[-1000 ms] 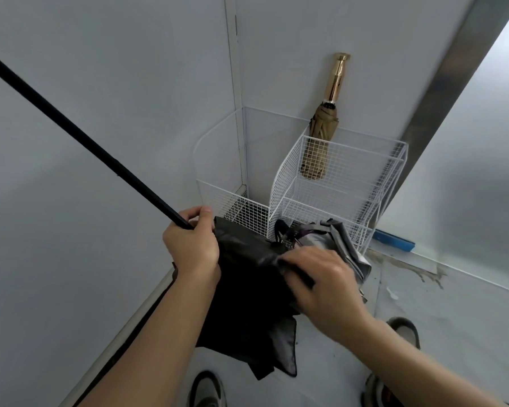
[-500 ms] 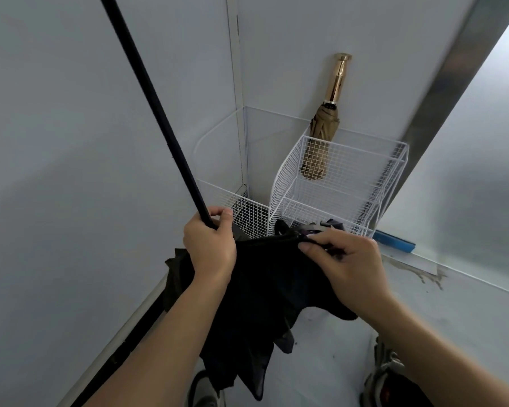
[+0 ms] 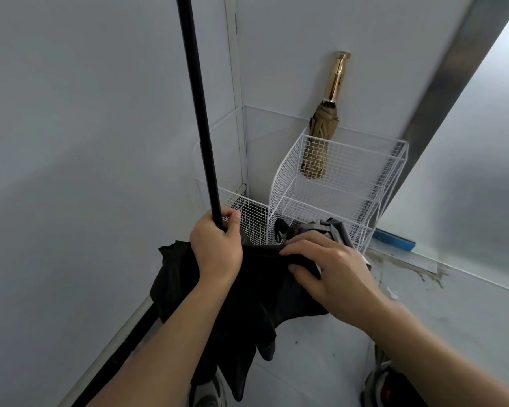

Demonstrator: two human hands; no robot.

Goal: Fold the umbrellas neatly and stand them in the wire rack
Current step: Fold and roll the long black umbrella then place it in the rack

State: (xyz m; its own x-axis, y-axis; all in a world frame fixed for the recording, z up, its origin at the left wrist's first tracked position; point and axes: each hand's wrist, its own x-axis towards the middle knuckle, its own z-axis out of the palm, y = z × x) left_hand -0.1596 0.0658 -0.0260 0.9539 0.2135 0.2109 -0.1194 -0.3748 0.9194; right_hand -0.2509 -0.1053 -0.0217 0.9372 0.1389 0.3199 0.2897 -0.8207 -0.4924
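Left of scene: black umbrella, its shaft (image 3: 197, 113) now close to upright and running out of the top of the view. A second ago it slanted far off to the upper left, and half a second ago it leaned less. It has swung up toward vertical.

Left hand (image 3: 216, 251) is closed round the shaft just above the cloth, thumb wrapped over. Grip point looks unchanged.

Canopy (image 3: 247, 304) hangs loose below both hands, unrolled, panels drooping toward the near floor. It spreads wider between the hands than a second ago.

Wire rack (image 3: 279, 183) stands in the far corner, just beyond the hands. The low left bay sits right behind the left hand. A tan umbrella (image 3: 318, 142) with a gold handle is folded and standing in the tall far tier. A grey umbrella (image 3: 332, 227) lies in the near lower tier, partly hidden.

Right hand (image 3: 329, 268): fingers lie across the canopy's top edge, thumb under it, pinching the cloth. Half a second ago it pinched higher up.

Right of the rack, a blue strip (image 3: 394, 239) lies along the wall base.

Judgement: one umbrella is racked. The black one is stood up for wrapping, but the cloth is not yet gathered. The folds likely need smoothing round the shaft before it goes in.
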